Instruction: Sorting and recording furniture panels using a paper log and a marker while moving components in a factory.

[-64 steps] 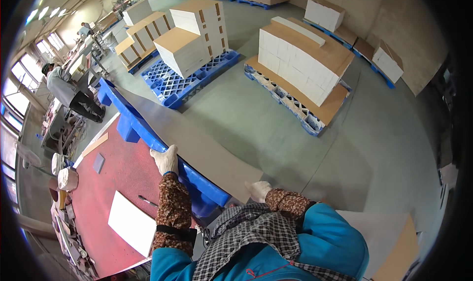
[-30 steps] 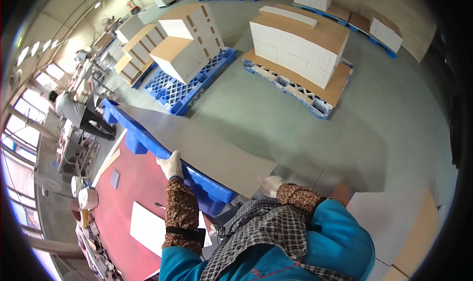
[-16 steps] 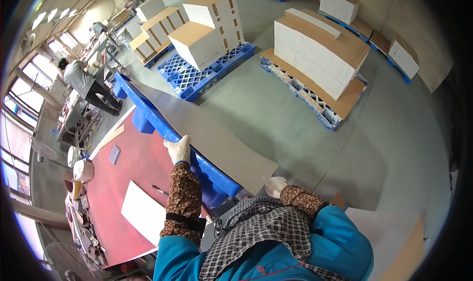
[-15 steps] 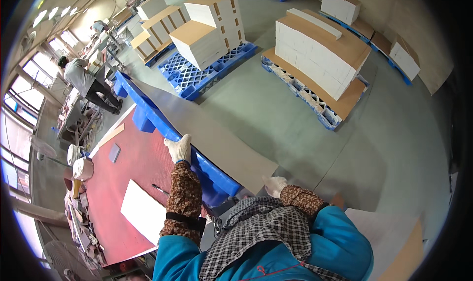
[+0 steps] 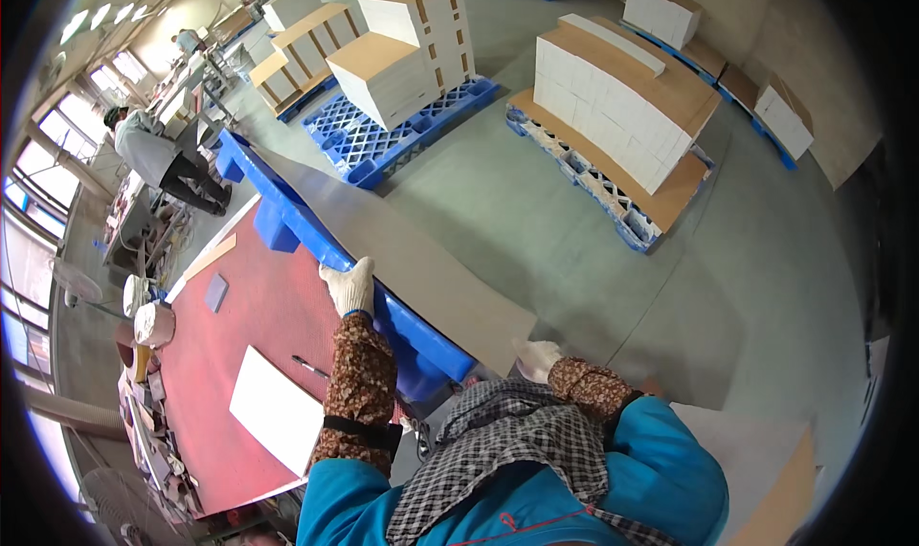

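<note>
A blue plastic pallet [image 5: 287,200] stands tilted up on its edge along the right side of the red-topped table [image 5: 278,307]. My left hand [image 5: 350,286], in a white knit glove, is closed round the pallet's upper edge. Against the pallet's far side lies a long grey-brown sheet [image 5: 421,249]. At the near corner of this sheet is my gloved right hand [image 5: 538,359], its fingers curled and partly hidden; it seems to grip that corner. A white board [image 5: 276,410] and a black pen [image 5: 308,365] lie on the table.
Stacks of white-edged brown boards [image 5: 613,106] stand on blue pallets ahead and to the right. A small grey block [image 5: 216,292] and a wood strip [image 5: 211,257] are on the table, with scraps along its left edge. A co-worker [image 5: 158,158] stands at the far left.
The view has shifted slightly. Both hands keep their places on the pallet and sheet. The co-worker at the far left has changed posture a little.
</note>
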The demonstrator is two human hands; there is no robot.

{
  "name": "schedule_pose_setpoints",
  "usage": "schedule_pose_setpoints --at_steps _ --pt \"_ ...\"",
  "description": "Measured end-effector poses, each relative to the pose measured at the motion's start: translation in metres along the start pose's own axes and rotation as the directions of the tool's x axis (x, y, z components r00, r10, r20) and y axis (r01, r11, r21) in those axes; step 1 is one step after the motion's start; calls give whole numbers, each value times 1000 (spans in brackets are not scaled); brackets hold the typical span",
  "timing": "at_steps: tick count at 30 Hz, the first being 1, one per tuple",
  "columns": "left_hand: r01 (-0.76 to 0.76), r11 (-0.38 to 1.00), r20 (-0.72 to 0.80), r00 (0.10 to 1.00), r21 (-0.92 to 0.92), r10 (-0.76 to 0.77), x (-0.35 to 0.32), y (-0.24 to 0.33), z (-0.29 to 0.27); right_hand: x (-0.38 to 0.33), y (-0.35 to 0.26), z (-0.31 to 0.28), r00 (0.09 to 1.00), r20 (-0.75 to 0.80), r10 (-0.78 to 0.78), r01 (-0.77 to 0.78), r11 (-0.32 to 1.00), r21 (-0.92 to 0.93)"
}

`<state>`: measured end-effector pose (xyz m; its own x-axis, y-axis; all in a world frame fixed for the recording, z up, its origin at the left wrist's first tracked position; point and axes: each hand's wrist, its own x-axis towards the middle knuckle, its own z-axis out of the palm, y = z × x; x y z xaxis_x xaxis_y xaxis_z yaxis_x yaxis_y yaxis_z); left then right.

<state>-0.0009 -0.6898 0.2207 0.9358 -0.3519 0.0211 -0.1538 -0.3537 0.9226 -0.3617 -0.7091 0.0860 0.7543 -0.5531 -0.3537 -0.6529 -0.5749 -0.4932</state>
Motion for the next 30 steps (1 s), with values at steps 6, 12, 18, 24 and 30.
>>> schedule_pose_setpoints --at_steps 6,12,18,24,30 --pt "1 999 53 999 36 -3 -2 8 4 -37 19 -47 992 116 55 -60 997 41" --pt "41 997 161 986 67 -51 15 -9 -18 -53 158 -72 963 201 179 -205 972 114" --pt "348 804 -44 926 482 -374 43 -18 -50 -57 295 -105 958 79 276 -287 913 289" --pt "508 172 -402 811 844 -425 8 94 35 -5 307 -144 955 260 143 -200 957 208" --pt "488 146 -457 866 860 -204 26 116 95 104 338 -191 951 298 81 -163 950 264"
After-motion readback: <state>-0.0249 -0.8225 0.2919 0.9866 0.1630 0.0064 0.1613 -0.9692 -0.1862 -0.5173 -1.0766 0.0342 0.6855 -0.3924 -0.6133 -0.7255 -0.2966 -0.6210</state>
